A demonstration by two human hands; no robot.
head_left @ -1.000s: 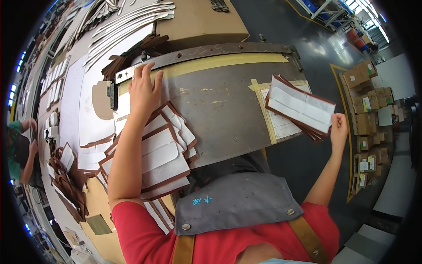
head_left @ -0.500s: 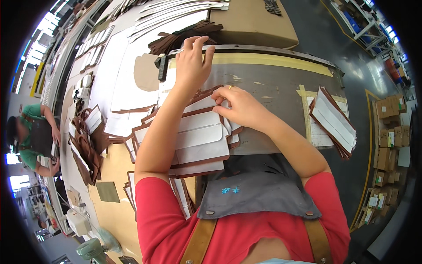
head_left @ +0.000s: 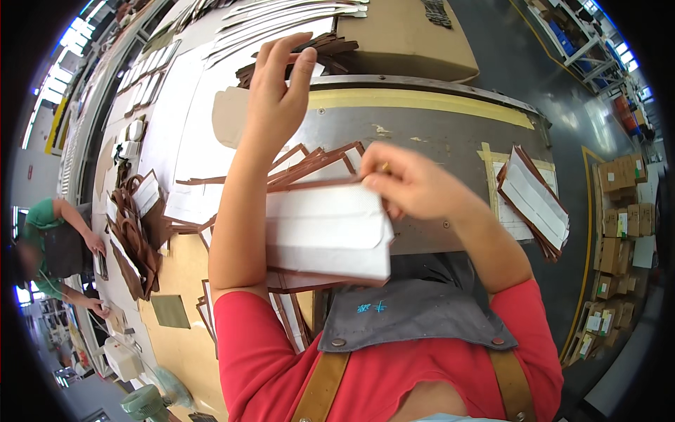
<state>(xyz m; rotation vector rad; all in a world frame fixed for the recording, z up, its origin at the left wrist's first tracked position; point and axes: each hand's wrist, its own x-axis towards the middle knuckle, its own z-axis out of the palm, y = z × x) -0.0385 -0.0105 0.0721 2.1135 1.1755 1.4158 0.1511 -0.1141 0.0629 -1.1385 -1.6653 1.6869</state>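
Note:
My right hand (head_left: 415, 184) pinches the upper right corner of a white-faced panel with brown edges (head_left: 327, 228), probably leather or a similar sheet. The panel is lifted and slanted above a stack of similar pieces (head_left: 330, 171), blurred at its right side. My left hand (head_left: 280, 88) is raised at the far left end of a metal bar, fingers apart and curved, with nothing visible in them. Just beyond its fingertips lies a bundle of dark brown strips (head_left: 336, 50). My left forearm covers the panel's left end.
Grey worktop (head_left: 422, 133) carries yellow tape and a metal bar (head_left: 436, 86) along its far edge. More panels (head_left: 534, 200) lie at its right. Brown strapped pieces (head_left: 133, 232) rest at left. A cardboard box (head_left: 401, 35) stands beyond. A co-worker (head_left: 60, 243) works at far left.
My right hand has lifted the top panel's corner and moved slightly right and nearer. My left hand has shifted left and a little farther away, its fingers still apart.

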